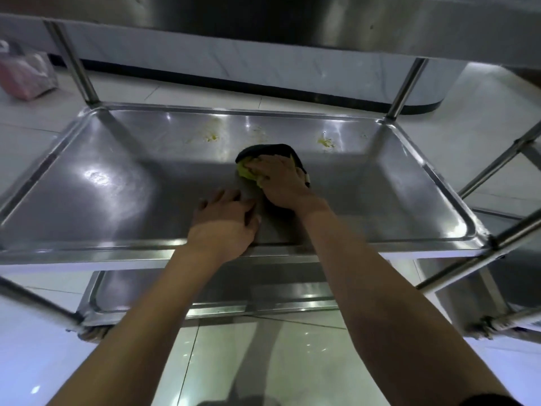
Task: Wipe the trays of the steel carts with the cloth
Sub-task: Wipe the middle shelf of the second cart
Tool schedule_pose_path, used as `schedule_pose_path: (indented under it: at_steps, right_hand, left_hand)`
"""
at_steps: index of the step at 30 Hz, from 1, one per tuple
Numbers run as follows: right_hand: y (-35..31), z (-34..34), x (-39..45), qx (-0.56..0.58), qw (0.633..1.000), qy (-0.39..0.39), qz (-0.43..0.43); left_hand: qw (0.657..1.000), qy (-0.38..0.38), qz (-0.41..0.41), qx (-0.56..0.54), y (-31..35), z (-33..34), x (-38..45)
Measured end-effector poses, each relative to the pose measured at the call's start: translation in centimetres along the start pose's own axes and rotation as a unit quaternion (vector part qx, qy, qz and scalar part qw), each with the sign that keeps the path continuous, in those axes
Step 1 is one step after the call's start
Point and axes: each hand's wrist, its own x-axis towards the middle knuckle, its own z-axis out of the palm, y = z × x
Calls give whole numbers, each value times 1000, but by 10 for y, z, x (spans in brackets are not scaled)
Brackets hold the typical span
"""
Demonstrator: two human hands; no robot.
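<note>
**Wiping the middle tray, residue ahead of the cloth**

Pressing down through the right hand (pixel 279 183), I had the cloth (pixel 265 155) flat on the middle tray (pixel 96 177) of the steel cart (pixel 405 89). The fingers were curled over the cloth and bunched it, dark fabric out beyond the knuckles and a yellow-green patch under the fingertips. The left hand (pixel 227 219) held nothing; its fingers lay fairly straight on the tray floor, just nearer me than the grip and to its left, at the tray's near rim. I read it as a brace.

What mattered for the next stroke was where the dirt lay from the cloth. Yellow smears (pixel 325 142) sat past the grip, toward the tray's far rim, one up and to the right and close by, another (pixel 212 137) up and to the left, farther off. The tray's long axis ran left to right, crosswise to my forearm. So I judged that the right hand, already the nearer one, should push away and then sweep sideways along the far edge. The lower tray (pixel 205 294), below and nearer me than the grip, looked yet to be reached.
</note>
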Motion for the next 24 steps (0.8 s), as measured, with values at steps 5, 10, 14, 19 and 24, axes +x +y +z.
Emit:
schedule_pose_path:
  at_steps: [5, 10, 14, 19, 24]
  right_hand:
    - [6, 0, -13, -2, 1000, 21, 0]
    - [49, -18, -46, -30, 995, 50, 82]
    - [85, -35, -84, -48, 984, 84, 147]
    - [101, -41, -125, -31, 967, 73, 241]
    - [87, -34, -159, -16, 966, 126, 226]
  left_hand:
    - [1000, -4, 0, -11, -1, 0, -5]
    - [1000, -12, -1, -8, 7, 0, -2]
    - [1000, -4, 11, -6, 10, 5, -3]
    - [1000, -15, 11, -4, 18, 7, -2]
    - [1000, -24, 17, -5, 24, 4, -7]
